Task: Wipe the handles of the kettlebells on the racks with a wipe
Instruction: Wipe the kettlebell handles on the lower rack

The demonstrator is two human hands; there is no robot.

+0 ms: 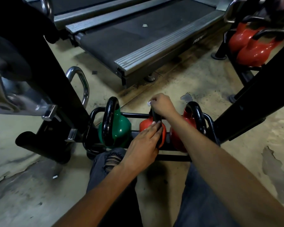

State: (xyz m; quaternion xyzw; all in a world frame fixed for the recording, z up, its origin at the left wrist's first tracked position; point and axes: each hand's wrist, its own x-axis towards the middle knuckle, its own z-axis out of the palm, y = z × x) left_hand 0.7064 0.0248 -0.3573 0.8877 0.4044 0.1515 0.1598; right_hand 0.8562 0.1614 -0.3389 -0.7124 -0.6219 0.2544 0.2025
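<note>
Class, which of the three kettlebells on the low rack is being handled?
The small red middle kettlebell, between the green kettlebell and the larger red kettlebell: right hand holds a wipe on its handle, left hand touches it.

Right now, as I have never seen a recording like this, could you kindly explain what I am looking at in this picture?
This is one view from a camera worn on a person's head, looking down at their own bare hands; no machine is involved. A low black rack on the floor holds a green kettlebell, a middle red kettlebell and a right red kettlebell. The right hand pinches a white wipe at the top of the middle one's black handle. The left hand rests straight fingers on that handle. A treadmill stands behind.
</note>
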